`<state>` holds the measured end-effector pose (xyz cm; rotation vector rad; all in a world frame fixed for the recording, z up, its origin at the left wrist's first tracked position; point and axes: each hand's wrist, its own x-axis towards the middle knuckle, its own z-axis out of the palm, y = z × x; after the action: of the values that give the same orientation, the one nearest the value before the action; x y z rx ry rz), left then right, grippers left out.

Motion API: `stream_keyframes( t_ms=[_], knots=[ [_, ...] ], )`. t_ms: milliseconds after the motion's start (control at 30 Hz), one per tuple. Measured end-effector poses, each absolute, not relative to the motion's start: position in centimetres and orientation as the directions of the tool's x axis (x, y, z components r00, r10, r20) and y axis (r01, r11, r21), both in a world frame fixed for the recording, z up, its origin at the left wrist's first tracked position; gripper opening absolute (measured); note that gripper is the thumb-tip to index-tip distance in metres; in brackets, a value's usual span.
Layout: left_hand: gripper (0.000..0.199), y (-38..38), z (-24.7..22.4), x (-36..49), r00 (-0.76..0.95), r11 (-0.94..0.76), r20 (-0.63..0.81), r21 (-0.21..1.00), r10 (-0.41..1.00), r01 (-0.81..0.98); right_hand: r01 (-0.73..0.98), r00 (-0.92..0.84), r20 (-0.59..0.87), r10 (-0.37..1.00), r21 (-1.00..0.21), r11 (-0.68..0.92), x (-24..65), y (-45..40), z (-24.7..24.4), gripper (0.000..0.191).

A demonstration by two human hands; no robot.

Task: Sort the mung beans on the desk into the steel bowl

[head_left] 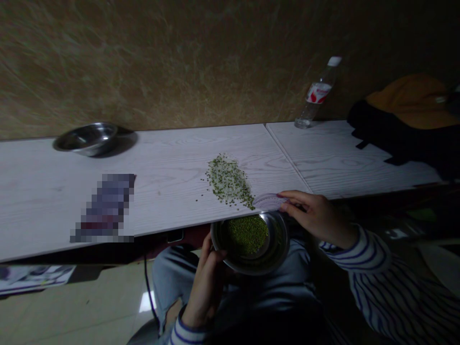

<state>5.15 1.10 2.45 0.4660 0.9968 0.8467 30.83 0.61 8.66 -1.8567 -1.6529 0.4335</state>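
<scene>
My left hand (207, 278) grips the left rim of a steel bowl (281, 249), held over my lap just below the table edge. Small green beans (249, 234), apparently mung beans, cover the bowl's bottom. Between the thumb and fingers of my right hand (316, 213) is a flat, translucent purple plastic piece (269, 201) with a rounded edge; its exact kind is unclear. It lies at the table's front edge, just above the bowl. Left of its tip, a loose pile of white grains mixed with green beans (228, 179) spreads on the table.
A second steel bowl (88, 141) stands at the back left of the white wood-grain table (172, 177). Nearer lies a pixelated flat item (106, 206). A clear plastic bottle (316, 96) stands against the wall. Dark and mustard-coloured fabric (409, 117) is heaped at right.
</scene>
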Motion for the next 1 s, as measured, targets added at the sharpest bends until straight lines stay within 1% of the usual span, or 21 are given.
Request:
stream_keyframes(
  t_ms=[200, 400, 600, 833, 1000],
  knots=[
    [0.061, 1.1, 2.8, 5.2, 0.268, 0.589, -0.525, 0.702, 0.808, -0.4, 0.76, 0.171, 0.128, 0.977, -0.648, -0.049, 30.4, 0.6, 8.8, 0.027],
    [0.059, 1.1, 2.8, 5.2, 0.28, 0.597, -0.528, 0.682, 0.802, -0.423, 0.781, 0.168, 0.146, 0.975, -0.624, -0.041, 30.0, 0.8, 9.1, 0.027],
    [0.06, 1.1, 3.0, 5.1, 0.263, 0.594, -0.534, 0.689, 0.803, -0.416, 0.81, 0.151, 0.175, 0.973, -0.586, -0.021, 29.7, 1.1, 9.3, 0.028],
    [0.06, 1.1, 3.2, 4.9, 0.277, 0.589, -0.52, 0.686, 0.808, -0.429, 0.797, 0.151, 0.172, 0.974, -0.603, -0.017, 29.2, 1.8, 9.4, 0.029],
    [0.06, 1.0, 3.5, 4.9, 0.293, 0.591, -0.514, 0.674, 0.806, -0.442, 0.81, 0.136, 0.17, 0.976, -0.586, -0.011, 28.9, 2.3, 9.5, 0.029]
  ],
)
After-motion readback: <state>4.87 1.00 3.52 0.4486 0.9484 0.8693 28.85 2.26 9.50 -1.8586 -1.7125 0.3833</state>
